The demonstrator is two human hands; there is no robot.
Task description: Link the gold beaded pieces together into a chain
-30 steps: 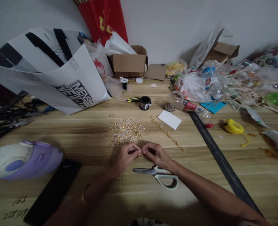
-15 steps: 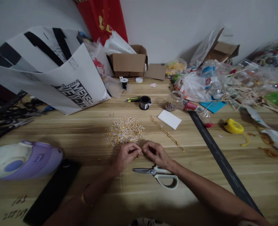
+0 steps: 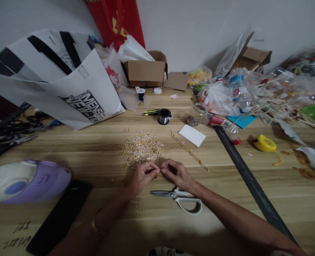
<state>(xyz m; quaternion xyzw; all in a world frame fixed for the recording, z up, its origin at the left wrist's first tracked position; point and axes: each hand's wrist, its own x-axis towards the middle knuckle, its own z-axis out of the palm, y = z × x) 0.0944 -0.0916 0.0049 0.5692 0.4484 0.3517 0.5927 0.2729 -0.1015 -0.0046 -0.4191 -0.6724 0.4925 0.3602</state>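
Note:
My left hand (image 3: pixel 146 175) and my right hand (image 3: pixel 177 174) almost meet at the fingertips, both in a pinch just in front of a heap of gold and clear beads (image 3: pixel 141 149). Small gold beads (image 3: pixel 157 176) show under the left fingertips, and thin strands hang below that hand. What the right fingers pinch is too small to make out. Scissors (image 3: pixel 177 195) with white handles lie by my right wrist, blades pointing left. A gold beaded chain (image 3: pixel 190 153) lies beyond the right hand, beside a white card (image 3: pixel 192 135).
Farther back are a wire spool (image 3: pixel 164 116), a cutter knife (image 3: pixel 150 112) and a jar of beads (image 3: pixel 197 114). A yellow tape measure (image 3: pixel 264 143) lies right. At left stand a large paper bag (image 3: pixel 93 96), a purple-and-white device (image 3: pixel 32 181) and a black slab (image 3: pixel 60 217).
Hardly anything differs. Both hands keep the same pinched pose and place, with at most a tiny shift of the right fingers.

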